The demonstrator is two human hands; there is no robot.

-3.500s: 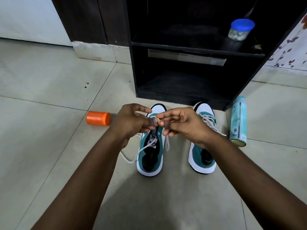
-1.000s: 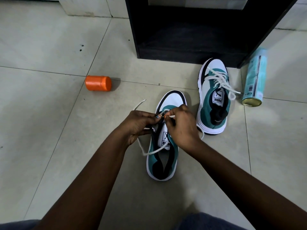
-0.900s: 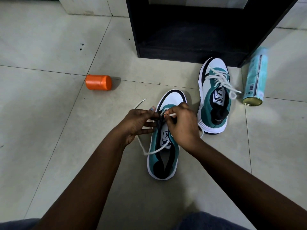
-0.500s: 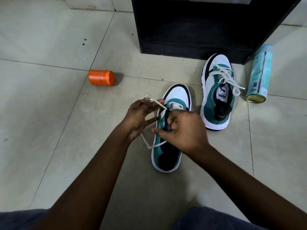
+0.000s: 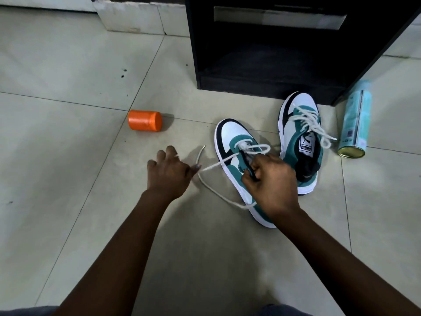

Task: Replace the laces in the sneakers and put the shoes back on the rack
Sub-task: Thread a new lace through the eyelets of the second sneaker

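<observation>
Two teal, white and black sneakers lie on the tiled floor. The left sneaker (image 5: 232, 142) is tilted onto its side, and a white lace (image 5: 216, 165) runs through its front eyelets. My left hand (image 5: 168, 173) pinches that lace and holds it out to the left, with the lace tip sticking up past the fingers. My right hand (image 5: 270, 181) grips the sneaker's tongue and eyelet edge. The right sneaker (image 5: 301, 137) stands upright, fully laced, just in front of the dark shoe rack (image 5: 262, 42).
An orange capped jar (image 5: 144, 120) lies on its side to the left of the sneakers. A pale blue spray can (image 5: 354, 126) lies on the floor at the right, beside the rack. A white plinth (image 5: 132, 15) runs along the back.
My left hand has drawn the lace out to the left, away from the sneaker. The left sneaker has rolled onto its side under my right hand. The camera has tilted up a little.
</observation>
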